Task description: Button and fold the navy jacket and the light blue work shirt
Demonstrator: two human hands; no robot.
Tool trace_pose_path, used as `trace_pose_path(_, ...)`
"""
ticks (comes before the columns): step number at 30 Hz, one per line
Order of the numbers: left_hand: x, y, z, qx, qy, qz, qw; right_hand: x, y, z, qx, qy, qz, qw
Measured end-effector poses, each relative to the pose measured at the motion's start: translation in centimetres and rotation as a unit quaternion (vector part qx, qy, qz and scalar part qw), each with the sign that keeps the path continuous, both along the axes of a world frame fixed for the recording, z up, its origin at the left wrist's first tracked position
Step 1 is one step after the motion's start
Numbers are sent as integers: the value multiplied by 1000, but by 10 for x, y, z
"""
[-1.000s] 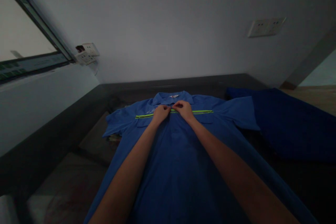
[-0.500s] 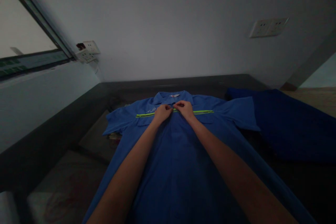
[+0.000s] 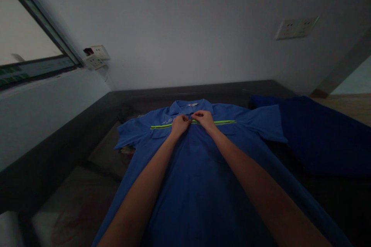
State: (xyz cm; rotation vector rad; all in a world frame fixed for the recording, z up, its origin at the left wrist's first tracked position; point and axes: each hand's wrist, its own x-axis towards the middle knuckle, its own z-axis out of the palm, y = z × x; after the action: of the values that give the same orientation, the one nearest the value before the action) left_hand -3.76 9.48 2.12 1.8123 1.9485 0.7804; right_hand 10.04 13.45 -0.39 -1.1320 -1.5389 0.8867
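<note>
A: Where does the shirt (image 3: 191, 185) lie from our left hand (image 3: 185, 119) and our right hand (image 3: 197, 115)?

B: Directly beneath both. We have it spread front side up, its long axis running from near to far, and we are working at the far end, just on the near side of the collar (image 3: 176, 108).

A: And the line that matters between the fingertips?

B: The front opening (image 3: 190, 154). It runs along that same near-far axis, with our left hand just left of it and our right hand just right.

A: Is one of them nearer to it?

B: Hardly; we would call them level, though the right sits slightly farther up towards the collar. Both are about where the yellow-green stripe (image 3: 226, 122) crosses the chest.

A: How are our fingers set?

B: Thumb against finger on each side, apparently pinching the cloth by the opening. Whether a button is between them we cannot tell; it is too small and dim.

A: Anything close by?

B: A darker blue cloth (image 3: 321, 139) lies to the right, beside the right sleeve (image 3: 268, 123).
</note>
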Motion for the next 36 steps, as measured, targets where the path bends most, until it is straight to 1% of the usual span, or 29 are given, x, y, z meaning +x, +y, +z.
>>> trace_pose_path(4,-1,0,0,10,-13,4,1000,2,0,2,5,-6,4,1000)
trace_pose_path(10,-9,2,2,28,-34,-1,999,4,-4,6,7,-5,36,999)
trace_pose_path(15,-8,4,4,8,-53,-37,998,3,-3,9,-47,31,6,998)
trace_pose_path(17,-4,3,4,6,-53,-39,998,2,-3,8,-64,40,-2,997)
trace_pose_path(25,9,-3,-5,32,-56,3,998,1,-4,6,-112,56,-5,992)
trace_pose_path(31,7,-1,-10,43,-72,7,996,1,-3,7,-122,46,8,991)
trace_pose_path(36,3,3,-14,43,-80,-9,996,4,-4,10,-114,17,29,993)
